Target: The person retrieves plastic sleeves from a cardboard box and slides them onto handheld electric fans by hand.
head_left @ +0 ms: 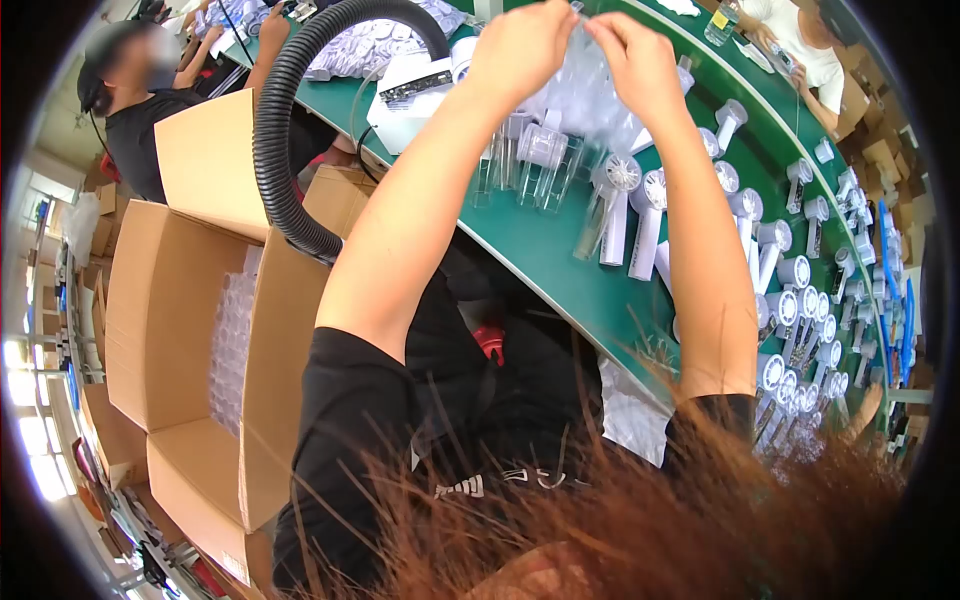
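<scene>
My left hand and my right hand are raised close together over the green worktable. Both have their fingers pinched on the top of a clear plastic bag, which hangs between them. Whatever the bag may contain is hard to make out. Below it on the table stand clear plastic holders with a white cylindrical part. White handheld fans with round grilles lie just below my right hand and beside my right forearm.
A black corrugated hose arches at the left. Beneath it stands an open cardboard box with clear plastic pieces inside. Many more fans line the green conveyor at the right. Other people sit at the far left and far right.
</scene>
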Demonstrator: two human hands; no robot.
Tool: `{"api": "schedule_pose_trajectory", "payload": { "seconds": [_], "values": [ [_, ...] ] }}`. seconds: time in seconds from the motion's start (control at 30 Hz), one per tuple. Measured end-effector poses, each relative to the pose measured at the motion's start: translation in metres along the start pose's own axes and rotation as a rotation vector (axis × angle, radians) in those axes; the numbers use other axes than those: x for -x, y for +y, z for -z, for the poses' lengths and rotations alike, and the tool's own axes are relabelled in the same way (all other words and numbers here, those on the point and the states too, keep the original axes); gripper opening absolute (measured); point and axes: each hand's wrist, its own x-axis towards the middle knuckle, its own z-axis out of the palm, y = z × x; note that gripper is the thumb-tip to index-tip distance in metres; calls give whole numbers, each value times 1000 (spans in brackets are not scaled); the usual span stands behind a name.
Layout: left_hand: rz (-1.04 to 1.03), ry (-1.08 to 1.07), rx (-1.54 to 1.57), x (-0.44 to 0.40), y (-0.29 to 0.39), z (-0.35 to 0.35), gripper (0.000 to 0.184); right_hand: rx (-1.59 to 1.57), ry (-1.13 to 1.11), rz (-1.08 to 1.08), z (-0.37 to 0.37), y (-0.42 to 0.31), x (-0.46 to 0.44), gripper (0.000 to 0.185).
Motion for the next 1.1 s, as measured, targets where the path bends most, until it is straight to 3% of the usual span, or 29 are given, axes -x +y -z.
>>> {"api": "schedule_pose_trajectory", "payload": {
  "seconds": [0.13,0.23,0.33,0.37,0.4,0.43,0.47,0.5,0.53,0.6,0.7,0.87,0.93,1.0,1.03,1.1],
  "values": [
    [-51,198,307,-36,8,12,18,-71,113,-47,20,-44,-33,20],
    [1,362,806,-39,36,23,18,-406,236,-205,17,-62,-38,23],
    [228,546,1182,-20,70,31,17,-890,346,-293,12,-94,-27,28],
    [273,469,345,-16,53,12,20,-1052,289,-364,20,-120,-20,31],
    [223,504,362,4,48,14,21,-704,308,-208,-11,-113,-9,27],
    [227,509,568,26,50,18,22,-348,377,-82,-42,-105,2,23],
    [283,505,826,52,53,24,23,-720,330,-256,-30,-128,13,24],
    [360,485,1001,80,55,30,24,-718,331,-233,-20,-141,32,24],
    [455,450,1154,112,59,38,25,-716,332,-210,-10,-154,51,24],
    [664,316,1367,174,69,50,27,-364,111,-150,-10,-170,109,25],
    [1070,7,1606,253,87,63,30,-3,159,-143,-48,-193,209,19],
    [1791,-473,1823,308,155,36,35,-284,-331,-90,42,-189,344,24],
    [2043,-584,1796,306,177,14,38,-172,-273,-216,84,-176,352,30],
    [2211,-670,1816,313,194,-2,40,-185,-228,-473,104,-170,383,28],
    [1952,-782,2331,353,182,-24,39,-192,-202,-607,112,-169,403,28],
    [1915,-989,1923,349,210,-38,38,-174,-19,-1032,116,-173,438,21]
  ]
}}
